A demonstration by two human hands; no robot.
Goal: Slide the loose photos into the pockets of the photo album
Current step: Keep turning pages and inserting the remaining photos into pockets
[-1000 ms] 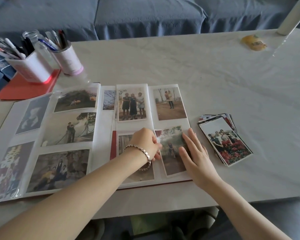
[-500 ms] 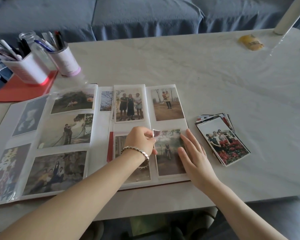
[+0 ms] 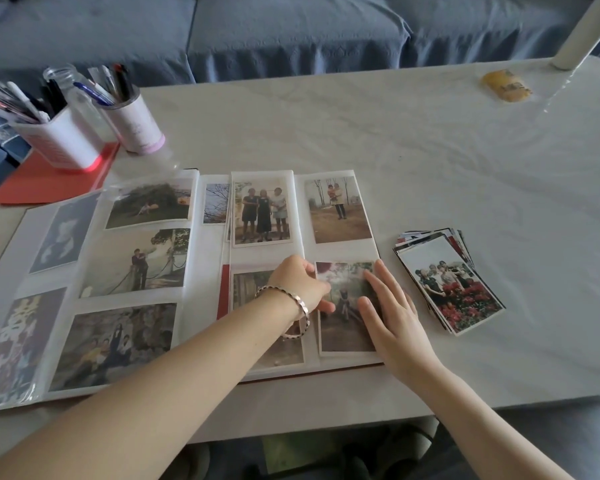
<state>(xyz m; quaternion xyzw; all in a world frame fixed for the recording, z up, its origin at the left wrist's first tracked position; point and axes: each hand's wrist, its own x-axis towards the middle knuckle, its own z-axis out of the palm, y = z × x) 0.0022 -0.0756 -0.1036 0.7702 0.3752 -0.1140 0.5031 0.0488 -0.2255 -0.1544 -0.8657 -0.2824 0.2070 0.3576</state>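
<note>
Since a second ago your photo has slid deeper, squaring up in the lower-right pocket of the open white-paged photo album (image 3: pixel 201 271). Your left hand (image 3: pixel 300 284) pinches the faded garden photo (image 3: pixel 345 306) (its left edge) between thumb and fingers; your right hand (image 3: pixel 390 310) lies spread flat on it. Keep it square, push gently. The loose stack of colour prints (image 3: pixel 449 285) waits on the pale bench (image 3: pixel 395 140).
</note>
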